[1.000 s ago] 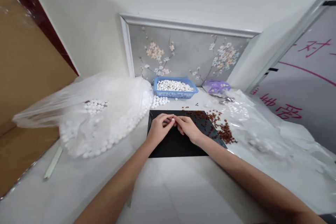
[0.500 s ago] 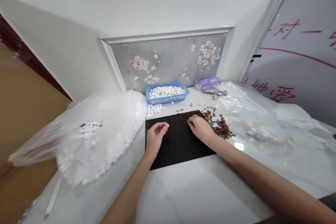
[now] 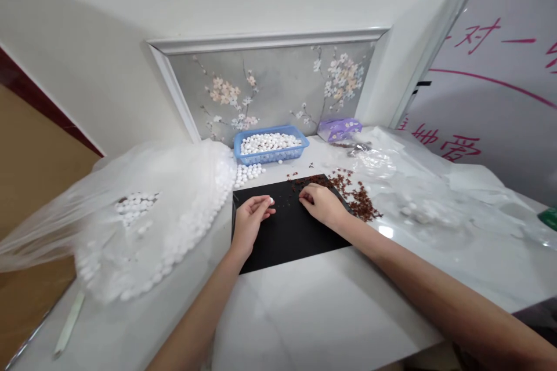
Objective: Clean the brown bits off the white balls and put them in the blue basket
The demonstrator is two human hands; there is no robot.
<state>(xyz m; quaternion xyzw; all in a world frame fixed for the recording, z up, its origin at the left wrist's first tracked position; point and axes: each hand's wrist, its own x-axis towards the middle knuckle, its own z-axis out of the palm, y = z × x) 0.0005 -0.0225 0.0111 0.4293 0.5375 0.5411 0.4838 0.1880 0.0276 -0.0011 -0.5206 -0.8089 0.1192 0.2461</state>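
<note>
One small, round white ball point(image 3: 272, 201) sat pinched between the fingertips of your left grip point(image 3: 253, 219), above the flat black rectangular mat point(image 3: 278, 246). Your right grip point(image 3: 322, 205) was narrow, its fingers curled low beside the scattered reddish-brown, star-like pieces point(image 3: 362, 204); whether it held one, you could not tell from view. The step in hand looked like picking at small pieces while keeping the ball steady; the next move called for a light, precise fingertip pinch.
</note>
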